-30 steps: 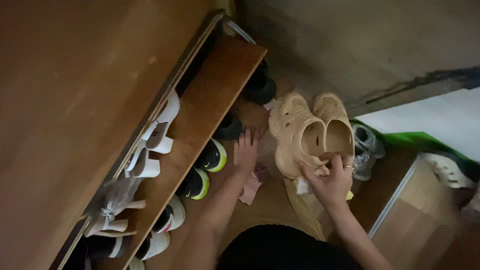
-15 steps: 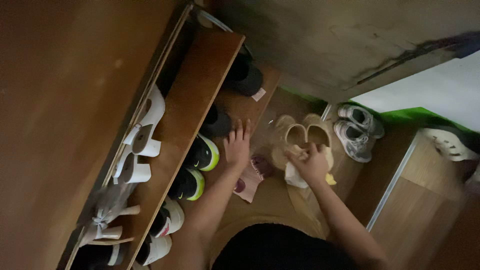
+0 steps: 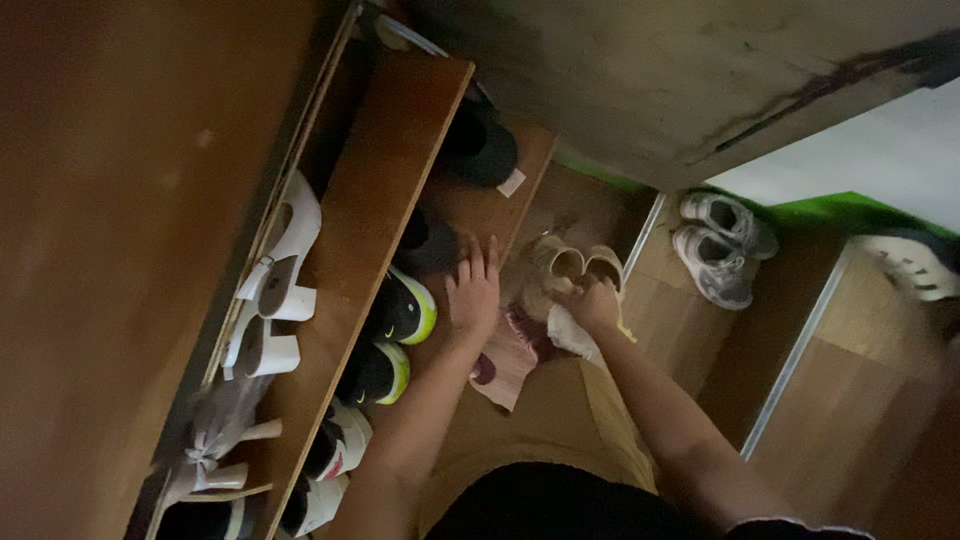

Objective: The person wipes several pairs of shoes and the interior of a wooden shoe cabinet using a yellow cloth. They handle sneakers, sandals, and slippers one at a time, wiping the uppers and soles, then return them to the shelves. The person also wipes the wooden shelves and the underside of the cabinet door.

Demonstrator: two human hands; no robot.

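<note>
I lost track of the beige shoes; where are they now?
In the head view, the beige shoes sit centre frame on the lowest shelf, under the right hand, right of the left hand and left of grey sneakers.

Dim wooden shoe rack (image 3: 400,170), wood floor (image 3: 850,400)

Small white rectangular tag (image 3: 511,183) on lower shelf (image 3: 505,215) beside dark shoe (image 3: 480,150)
</note>
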